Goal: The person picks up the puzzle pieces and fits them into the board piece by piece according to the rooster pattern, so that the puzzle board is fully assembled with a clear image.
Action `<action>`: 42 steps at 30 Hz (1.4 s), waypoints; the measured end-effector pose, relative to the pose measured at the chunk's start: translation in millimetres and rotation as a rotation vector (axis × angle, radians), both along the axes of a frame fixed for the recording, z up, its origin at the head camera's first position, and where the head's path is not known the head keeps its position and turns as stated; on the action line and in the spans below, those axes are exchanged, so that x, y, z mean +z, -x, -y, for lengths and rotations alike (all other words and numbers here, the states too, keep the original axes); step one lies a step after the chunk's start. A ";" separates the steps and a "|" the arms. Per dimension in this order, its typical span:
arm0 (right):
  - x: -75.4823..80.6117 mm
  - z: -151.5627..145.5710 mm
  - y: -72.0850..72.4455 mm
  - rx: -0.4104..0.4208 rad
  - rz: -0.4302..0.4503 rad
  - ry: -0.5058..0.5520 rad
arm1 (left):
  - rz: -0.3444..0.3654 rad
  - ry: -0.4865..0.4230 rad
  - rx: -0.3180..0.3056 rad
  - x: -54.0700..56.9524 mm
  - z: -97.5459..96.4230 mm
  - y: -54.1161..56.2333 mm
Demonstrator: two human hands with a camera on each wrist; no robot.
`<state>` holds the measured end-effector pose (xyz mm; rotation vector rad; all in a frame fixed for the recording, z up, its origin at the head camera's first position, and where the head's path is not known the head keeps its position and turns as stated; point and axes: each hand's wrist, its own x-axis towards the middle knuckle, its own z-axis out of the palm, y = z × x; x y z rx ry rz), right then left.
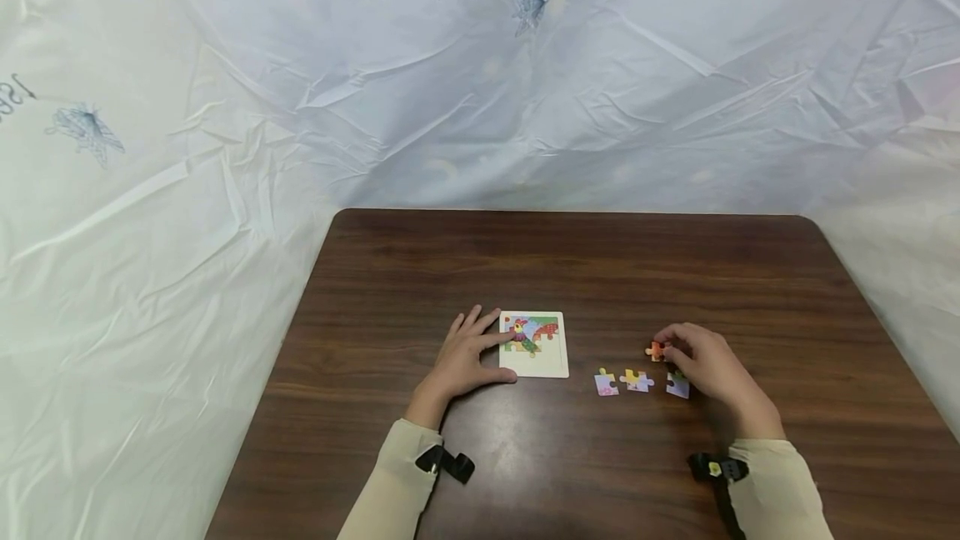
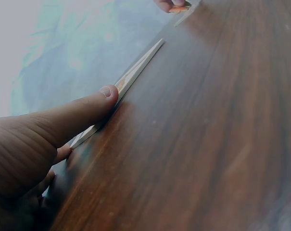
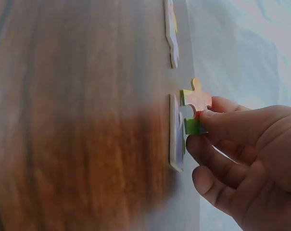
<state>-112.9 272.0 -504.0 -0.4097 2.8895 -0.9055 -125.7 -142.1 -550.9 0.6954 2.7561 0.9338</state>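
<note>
My left hand (image 1: 467, 361) rests at the left side of a square white puzzle board (image 1: 553, 365), its fingers spread and straight, thumb along the near edge and index finger over the picture. Part of the colourful picture is filled with pieces. My right hand (image 1: 708, 363) pinches an orange-red puzzle piece (image 1: 656, 351) between thumb and fingers; in the right wrist view this puzzle piece (image 3: 198, 100) also shows a green edge. Just below that hand lies a lilac and green piece (image 1: 678, 387), partly covered.
Two loose puzzle pieces lie between the hands on the dark wooden table (image 1: 570, 457): a lilac one (image 1: 606, 383) and a yellow and lilac one (image 1: 637, 381). Behind the table hangs a white printed sheet (image 1: 465, 107).
</note>
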 end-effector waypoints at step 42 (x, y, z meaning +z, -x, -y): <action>-1.6 88.3 32.1 0.164 -0.013 0.170 | -0.034 -0.016 -0.007 -1.3 0.2 -0.3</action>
